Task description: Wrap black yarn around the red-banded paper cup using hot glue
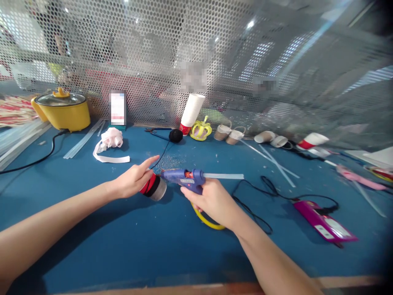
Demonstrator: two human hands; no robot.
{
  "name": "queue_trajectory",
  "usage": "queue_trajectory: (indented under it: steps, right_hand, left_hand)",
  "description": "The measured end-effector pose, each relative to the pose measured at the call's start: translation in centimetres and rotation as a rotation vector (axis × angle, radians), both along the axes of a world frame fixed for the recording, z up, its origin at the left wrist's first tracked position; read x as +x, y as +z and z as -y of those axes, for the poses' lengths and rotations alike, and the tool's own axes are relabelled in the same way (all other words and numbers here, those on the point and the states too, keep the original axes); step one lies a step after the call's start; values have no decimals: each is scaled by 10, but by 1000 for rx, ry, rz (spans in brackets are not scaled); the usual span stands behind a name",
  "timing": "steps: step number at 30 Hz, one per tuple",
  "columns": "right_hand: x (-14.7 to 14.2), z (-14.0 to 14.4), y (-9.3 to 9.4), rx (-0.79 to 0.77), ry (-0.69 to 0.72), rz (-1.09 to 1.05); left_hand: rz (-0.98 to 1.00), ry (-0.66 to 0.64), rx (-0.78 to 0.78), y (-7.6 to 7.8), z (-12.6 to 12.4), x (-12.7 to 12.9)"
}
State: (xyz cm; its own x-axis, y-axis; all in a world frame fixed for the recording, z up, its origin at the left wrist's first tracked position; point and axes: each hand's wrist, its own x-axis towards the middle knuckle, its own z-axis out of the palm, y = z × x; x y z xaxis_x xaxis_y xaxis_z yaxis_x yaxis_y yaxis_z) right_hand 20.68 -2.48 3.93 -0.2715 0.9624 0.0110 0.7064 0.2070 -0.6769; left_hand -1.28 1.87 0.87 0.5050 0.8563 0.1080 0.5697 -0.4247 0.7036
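My left hand (132,181) is closed on a tilted red and pale cup (157,190) with a black band around it; the index finger points out past it. A thin black strand runs from the cup up to a black ball of yarn (176,135). My right hand (215,200) grips a blue hot glue gun (181,177), its nozzle at the cup's side. A translucent glue stick (225,176) sticks out of the gun's back. Partly under my right hand lies a yellow ring (211,224). Whether glue is coming out cannot be made out.
A yellow electric pot (66,114), pale ribbon (112,139), a phone (118,108), stacked paper cups (192,110) and a yellow crown-like piece (200,130) stand along the perforated metal screen (147,53). A purple power strip (322,221) with a black cable (251,213) lies right.
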Motion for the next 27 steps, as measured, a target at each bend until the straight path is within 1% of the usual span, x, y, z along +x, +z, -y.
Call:
queue_trajectory:
  steps: [6,11,14,17,19,22,24,27]
  right_hand:
    - [0,3,5,-21,9,14]
    - [0,4,5,-16,7,26]
    - [0,4,5,-35,13,32]
    - [-1,6,5,-18,19,30]
    - [-2,7,6,-44,10,22]
    - [-1,6,9,-118,-55,-36]
    - [5,0,11,-136,-109,-116]
    - [21,-19,10,-67,-164,-275]
  left_hand:
    - [6,2,-10,1,1,0]
    - [-2,3,7,1,1,1]
    - [2,11,-8,2,1,1]
    - [6,20,-22,3,2,2]
    - [14,21,-29,2,1,2]
    - [42,34,-28,1,0,1]
    - [80,46,-24,-1,0,0]
    - [147,60,-20,-3,0,1]
